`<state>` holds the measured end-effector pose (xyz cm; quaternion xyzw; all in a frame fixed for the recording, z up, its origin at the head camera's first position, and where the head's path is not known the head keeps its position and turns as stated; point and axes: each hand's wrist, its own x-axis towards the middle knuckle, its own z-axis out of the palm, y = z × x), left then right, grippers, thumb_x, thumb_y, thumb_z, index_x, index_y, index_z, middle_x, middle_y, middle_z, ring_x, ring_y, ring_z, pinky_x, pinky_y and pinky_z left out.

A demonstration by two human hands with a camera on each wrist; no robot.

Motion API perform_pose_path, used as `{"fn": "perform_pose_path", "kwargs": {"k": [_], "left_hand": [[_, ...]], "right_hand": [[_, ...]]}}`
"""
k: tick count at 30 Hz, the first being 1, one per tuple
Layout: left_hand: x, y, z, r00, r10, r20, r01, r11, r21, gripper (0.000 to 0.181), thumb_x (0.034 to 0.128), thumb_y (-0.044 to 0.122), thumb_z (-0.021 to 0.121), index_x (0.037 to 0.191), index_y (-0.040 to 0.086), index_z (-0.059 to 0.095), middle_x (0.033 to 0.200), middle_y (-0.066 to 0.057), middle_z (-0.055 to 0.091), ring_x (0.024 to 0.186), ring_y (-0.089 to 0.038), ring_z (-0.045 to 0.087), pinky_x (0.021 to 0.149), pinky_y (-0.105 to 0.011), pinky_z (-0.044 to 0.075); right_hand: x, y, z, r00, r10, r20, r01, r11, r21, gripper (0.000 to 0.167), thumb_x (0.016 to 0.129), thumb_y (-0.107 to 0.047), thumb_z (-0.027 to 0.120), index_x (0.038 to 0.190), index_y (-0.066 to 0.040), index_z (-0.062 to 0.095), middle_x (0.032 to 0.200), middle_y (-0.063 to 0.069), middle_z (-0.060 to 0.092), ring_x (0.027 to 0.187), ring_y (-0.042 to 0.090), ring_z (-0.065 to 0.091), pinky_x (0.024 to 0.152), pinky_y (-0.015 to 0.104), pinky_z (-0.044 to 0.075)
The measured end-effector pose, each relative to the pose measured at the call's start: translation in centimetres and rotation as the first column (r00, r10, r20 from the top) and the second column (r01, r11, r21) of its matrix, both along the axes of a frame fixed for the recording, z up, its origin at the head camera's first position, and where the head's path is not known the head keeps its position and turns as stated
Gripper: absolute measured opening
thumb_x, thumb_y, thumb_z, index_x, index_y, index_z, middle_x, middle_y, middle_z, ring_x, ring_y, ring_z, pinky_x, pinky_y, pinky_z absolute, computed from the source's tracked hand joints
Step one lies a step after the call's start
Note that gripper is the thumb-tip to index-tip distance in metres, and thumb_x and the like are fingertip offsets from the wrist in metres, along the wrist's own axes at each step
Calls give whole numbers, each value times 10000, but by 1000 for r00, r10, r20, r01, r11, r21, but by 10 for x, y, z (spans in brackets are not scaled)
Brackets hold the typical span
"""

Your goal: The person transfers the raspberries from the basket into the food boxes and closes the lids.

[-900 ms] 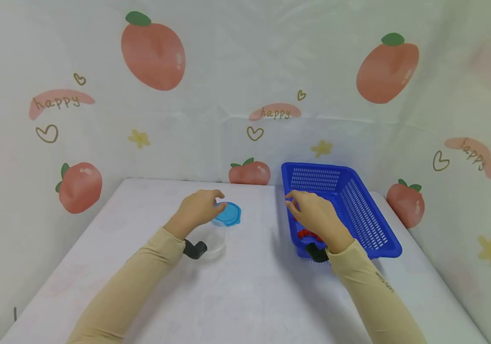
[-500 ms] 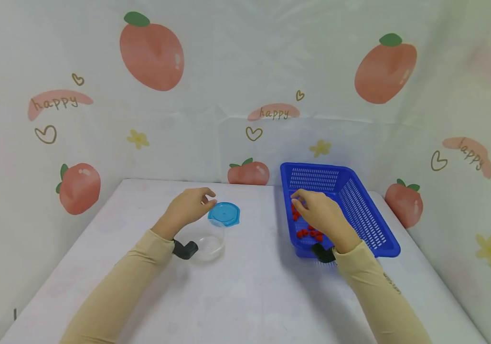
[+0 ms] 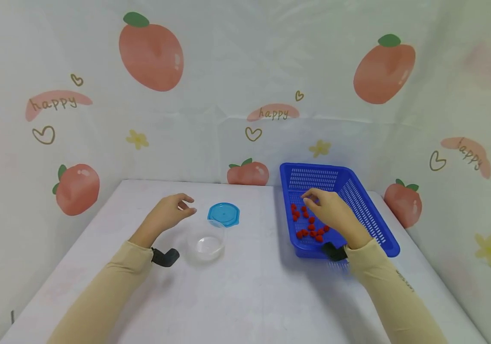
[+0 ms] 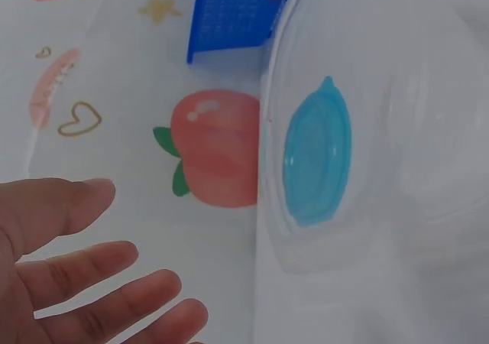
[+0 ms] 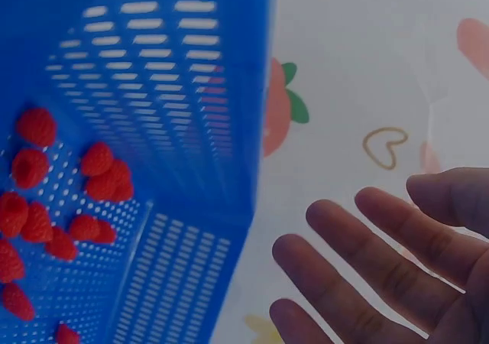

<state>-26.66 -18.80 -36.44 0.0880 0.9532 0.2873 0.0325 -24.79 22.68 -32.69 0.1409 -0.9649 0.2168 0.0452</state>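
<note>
My left hand (image 3: pixel 165 215) hovers over the table's left part, holding nothing, its fingers spread and relaxed in the left wrist view. To its right stands a clear plastic tub (image 3: pixel 206 242), upright and uncovered. Behind the tub a blue lid (image 3: pixel 224 214) lies flat on the table. Above the blue basket (image 3: pixel 370 210) is my right hand (image 3: pixel 328 210), fingers loosely extended and apart from everything. Several raspberries (image 3: pixel 312 227) lie scattered on the basket floor, toward its left and front; the right wrist view shows the raspberries (image 5: pixel 34 220) close up.
The white table (image 3: pixel 245 296) ends at a curtain (image 3: pixel 211 71) printed with fruit and hearts. The basket's raised, slotted walls stand at the table's right rear. A dark wrist camera mount (image 3: pixel 165 258) sits below the left hand, near the tub.
My left hand has drawn back leftward, away from the tub and lid, uncovering them. My right hand has shifted right over the basket, leaving more raspberries in sight.
</note>
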Motion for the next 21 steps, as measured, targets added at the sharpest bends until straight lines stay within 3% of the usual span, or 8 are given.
{"fn": "perform_pose_path", "kwargs": {"k": [8, 15, 21], "left_hand": [[3, -13, -18, 994, -11, 110, -3, 992, 128, 486, 923, 311, 640, 1300, 23, 538, 1092, -175, 641, 893, -287, 653, 750, -369, 558], [9, -13, -30, 977, -29, 212, -39, 950, 311, 497, 925, 227, 651, 1307, -49, 493, 1076, -201, 616, 902, -263, 655, 779, -376, 592], [13, -12, -38, 966, -19, 259, -86, 918, 388, 503, 918, 206, 661, 1315, -47, 485, 1063, -177, 602, 902, -265, 650, 775, -364, 595]], "right_hand": [[-11, 17, -1, 996, -10, 89, 14, 999, -49, 283, 1009, -267, 510, 1198, -95, 630, 1136, 157, 669, 1012, 319, 616, 840, 493, 519], [-26, 31, -4, 986, 31, 164, -9, 991, -132, 316, 982, -264, 554, 1203, -48, 622, 1114, 183, 661, 930, 294, 645, 839, 477, 537], [-38, 40, -11, 957, 63, 285, 0, 976, -217, 345, 959, -235, 596, 1214, -4, 596, 1126, 206, 638, 1011, 338, 632, 866, 452, 555]]}}
